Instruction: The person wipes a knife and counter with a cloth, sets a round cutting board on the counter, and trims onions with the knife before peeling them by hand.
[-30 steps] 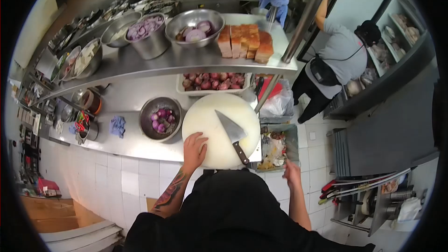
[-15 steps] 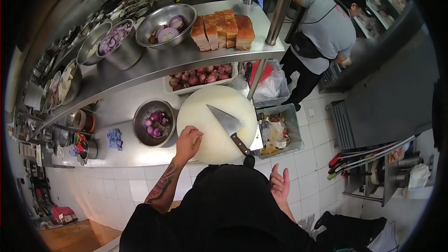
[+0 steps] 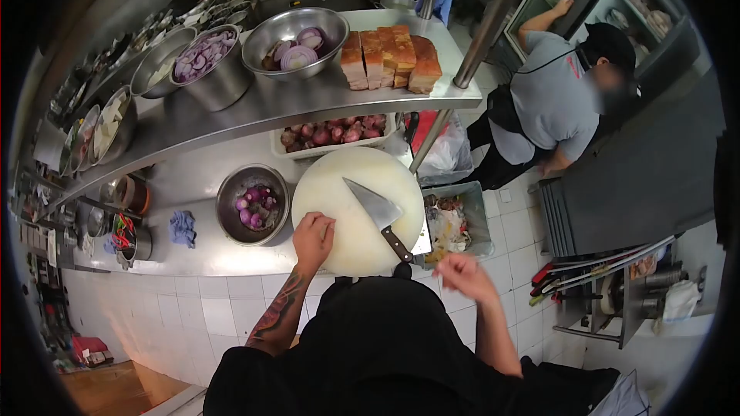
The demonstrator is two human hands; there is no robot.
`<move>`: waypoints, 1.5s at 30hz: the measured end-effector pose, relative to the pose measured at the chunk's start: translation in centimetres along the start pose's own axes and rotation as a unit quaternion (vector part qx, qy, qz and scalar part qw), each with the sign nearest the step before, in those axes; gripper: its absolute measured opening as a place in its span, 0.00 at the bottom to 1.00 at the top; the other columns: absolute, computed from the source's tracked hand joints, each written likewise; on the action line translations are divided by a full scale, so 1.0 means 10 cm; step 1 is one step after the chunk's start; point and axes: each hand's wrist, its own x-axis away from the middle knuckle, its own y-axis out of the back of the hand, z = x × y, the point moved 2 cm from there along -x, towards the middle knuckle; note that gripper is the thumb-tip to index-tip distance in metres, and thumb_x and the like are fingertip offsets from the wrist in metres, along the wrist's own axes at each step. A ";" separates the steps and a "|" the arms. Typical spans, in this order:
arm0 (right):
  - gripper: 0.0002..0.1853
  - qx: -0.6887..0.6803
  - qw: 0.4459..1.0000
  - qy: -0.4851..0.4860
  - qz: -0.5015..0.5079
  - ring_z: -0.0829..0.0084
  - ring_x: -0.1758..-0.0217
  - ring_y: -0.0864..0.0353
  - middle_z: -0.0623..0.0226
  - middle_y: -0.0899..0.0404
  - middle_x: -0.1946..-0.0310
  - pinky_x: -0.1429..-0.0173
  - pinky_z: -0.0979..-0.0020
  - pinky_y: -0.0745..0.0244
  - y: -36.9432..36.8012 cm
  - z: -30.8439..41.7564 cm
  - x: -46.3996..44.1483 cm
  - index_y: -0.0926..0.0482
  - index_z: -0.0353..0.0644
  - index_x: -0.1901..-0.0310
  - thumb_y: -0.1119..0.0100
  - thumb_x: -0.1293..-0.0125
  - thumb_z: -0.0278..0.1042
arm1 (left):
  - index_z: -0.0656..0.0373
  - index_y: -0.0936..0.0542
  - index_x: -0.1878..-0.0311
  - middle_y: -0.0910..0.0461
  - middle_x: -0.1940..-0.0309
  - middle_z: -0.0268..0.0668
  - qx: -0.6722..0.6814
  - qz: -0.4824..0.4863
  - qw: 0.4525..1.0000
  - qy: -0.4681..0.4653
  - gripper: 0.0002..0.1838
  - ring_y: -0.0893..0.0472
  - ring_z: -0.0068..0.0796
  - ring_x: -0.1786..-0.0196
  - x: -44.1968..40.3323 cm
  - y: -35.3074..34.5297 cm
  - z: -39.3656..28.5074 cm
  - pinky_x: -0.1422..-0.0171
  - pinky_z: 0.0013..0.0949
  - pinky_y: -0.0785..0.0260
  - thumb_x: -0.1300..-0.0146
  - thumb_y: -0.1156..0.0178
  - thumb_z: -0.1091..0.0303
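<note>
My left hand (image 3: pixel 314 237) rests at the left edge of the round white cutting board (image 3: pixel 324 177), fingers curled together, with nothing visible in them. A cleaver-like kitchen knife (image 3: pixel 375 204) with a broad blade and dark riveted handle lies on the board, apart from both hands. My right hand (image 3: pixel 465 274) is raised to the right of the handle, in front of the waste bin, its fingers curled in and slightly blurred; I see nothing in it. Left of the board stands a metal bowl (image 3: pixel 225 204) holding peeled purple onions (image 3: pixel 256 206).
A steel shelf (image 3: pixel 308 104) above carries pork belly blocks (image 3: pixel 393 58) and bowls of cut onion. Under it sits a crate of unpeeled onions (image 3: pixel 339 132). A waste bin (image 3: pixel 479 223) stands right of the board. A co-worker (image 3: pixel 551 100) is by the open fridge. A blue cloth (image 3: pixel 183 229) lies left.
My right hand has risen toward the board and its fingers have curled in. My left hand stays on the board edge. The co-worker has turned and shifted right, with the camera view shifting slightly.
</note>
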 end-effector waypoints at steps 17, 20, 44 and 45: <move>0.23 -0.060 0.452 0.824 -0.336 0.61 0.55 0.19 0.58 0.19 0.62 0.46 0.49 0.22 -0.03 3.59 0.46 0.20 0.30 0.50 0.57 0.23 0.45 | 0.57 0.13 0.59 0.19 0.59 0.39 0.052 -0.004 0.998 0.027 0.05 0.16 0.36 0.64 0.07 -0.07 0.04 0.58 0.37 0.23 0.38 0.33 0.75; 0.22 0.028 0.398 0.861 -0.316 0.62 0.56 0.19 0.58 0.19 0.63 0.46 0.50 0.22 -0.13 3.43 0.54 0.20 0.31 0.51 0.56 0.23 0.44 | 0.59 0.14 0.58 0.19 0.59 0.39 0.062 -0.011 0.997 0.038 0.05 0.17 0.34 0.65 0.06 -0.06 0.03 0.59 0.34 0.24 0.36 0.33 0.76; 0.15 0.098 0.454 0.811 -0.355 0.70 0.62 0.21 0.64 0.19 0.67 0.54 0.60 0.24 -0.16 3.18 0.90 0.19 0.36 0.53 0.51 0.22 0.40 | 0.60 0.13 0.57 0.19 0.59 0.39 0.077 -0.022 0.996 0.030 0.05 0.18 0.30 0.64 0.09 -0.11 0.09 0.56 0.30 0.23 0.34 0.34 0.77; 0.15 0.101 0.455 0.809 -0.357 0.70 0.63 0.21 0.65 0.19 0.67 0.54 0.60 0.24 -0.16 3.18 0.91 0.19 0.36 0.53 0.50 0.22 0.40 | 0.60 0.13 0.57 0.18 0.60 0.39 0.077 -0.019 0.996 0.030 0.05 0.17 0.30 0.64 0.08 -0.13 0.06 0.56 0.30 0.23 0.34 0.34 0.77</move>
